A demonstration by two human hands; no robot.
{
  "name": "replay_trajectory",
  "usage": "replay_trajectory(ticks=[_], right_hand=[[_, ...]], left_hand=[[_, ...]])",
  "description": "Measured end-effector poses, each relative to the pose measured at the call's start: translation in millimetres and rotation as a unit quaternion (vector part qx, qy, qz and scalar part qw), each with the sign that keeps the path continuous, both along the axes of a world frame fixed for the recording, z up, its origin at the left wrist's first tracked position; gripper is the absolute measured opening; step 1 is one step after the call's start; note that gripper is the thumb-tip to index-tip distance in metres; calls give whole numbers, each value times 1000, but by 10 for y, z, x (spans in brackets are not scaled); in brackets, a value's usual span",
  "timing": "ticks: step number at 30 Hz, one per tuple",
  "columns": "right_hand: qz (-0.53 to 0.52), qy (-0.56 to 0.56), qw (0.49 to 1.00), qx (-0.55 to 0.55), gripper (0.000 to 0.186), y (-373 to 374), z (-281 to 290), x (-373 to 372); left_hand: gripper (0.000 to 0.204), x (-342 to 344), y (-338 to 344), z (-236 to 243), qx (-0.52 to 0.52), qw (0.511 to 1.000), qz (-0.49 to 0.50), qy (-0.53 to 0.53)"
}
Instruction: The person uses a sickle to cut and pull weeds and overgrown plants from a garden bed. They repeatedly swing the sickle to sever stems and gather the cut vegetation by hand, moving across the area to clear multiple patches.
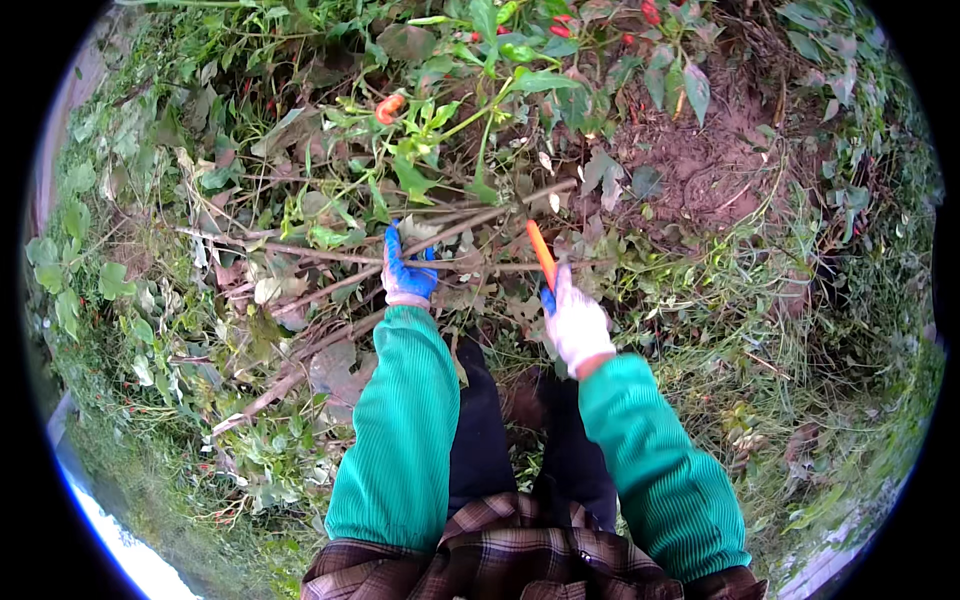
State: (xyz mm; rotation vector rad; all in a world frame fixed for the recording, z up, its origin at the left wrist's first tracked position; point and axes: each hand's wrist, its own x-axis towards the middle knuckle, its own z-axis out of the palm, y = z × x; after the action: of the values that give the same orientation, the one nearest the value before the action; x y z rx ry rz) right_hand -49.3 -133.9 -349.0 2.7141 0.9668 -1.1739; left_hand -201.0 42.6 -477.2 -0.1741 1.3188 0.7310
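Observation:
My left hand (408, 272), in a white glove with blue coating, is wrapped around long thin woody stems (300, 251) that run sideways across the ground. To its right, my right hand (578, 322) wears a similar glove and grips a slim orange tool (541, 252). The orange part slants up and left, close to the stems' right ends. I cannot make out its working end or what kind of tool it is. A leafy pepper plant (440, 130) with an orange-red pepper (388, 108) stands just beyond my hands.
More red peppers (562, 26) hang at the far edge. Bare reddish soil (700, 165) shows at the far right. Cut-looking branches (270, 390) and dry leaves lie at left. Grass and weeds (730, 340) spread at right. My dark-trousered legs (482, 430) stand close below my hands.

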Motion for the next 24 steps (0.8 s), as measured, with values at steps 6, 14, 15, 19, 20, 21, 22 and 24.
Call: replay_trajectory(ticks=[6, 14, 15, 19, 20, 21, 22, 24], right_hand=[[-77, 152, 983, -65, 61, -1517, 1263, -330], [-61, -35, 984, 165, 53, -1319, 1216, 341], [-24, -40, 990, 135, 49, -1148, 1161, 392], [43, 17, 986, 162, 46, -452, 532, 342], [54, 25, 982, 180, 43, -300, 347, 266], [36, 55, 985, 159, 45, -177, 62, 235], [34, 64, 988, 133, 41, -37, -175, 157], [77, 132, 988, 10, 36, 74, -447, 74]], left_hand=[[19, -563, -985, 159, 128, 990, -18, 53], [34, -561, -1626, 1136, 158, 974, -41, 157], [33, -535, -1726, 1213, 148, 976, -35, 158], [31, -702, -2017, 1160, 124, 981, -58, 140], [30, -761, -2048, 1098, 129, 978, -76, 147], [32, -781, -2069, 1020, 127, 982, -89, 110], [33, -847, -2087, 900, 126, 984, -94, 80], [37, -1023, -2102, 437, 108, 987, -91, 78]])
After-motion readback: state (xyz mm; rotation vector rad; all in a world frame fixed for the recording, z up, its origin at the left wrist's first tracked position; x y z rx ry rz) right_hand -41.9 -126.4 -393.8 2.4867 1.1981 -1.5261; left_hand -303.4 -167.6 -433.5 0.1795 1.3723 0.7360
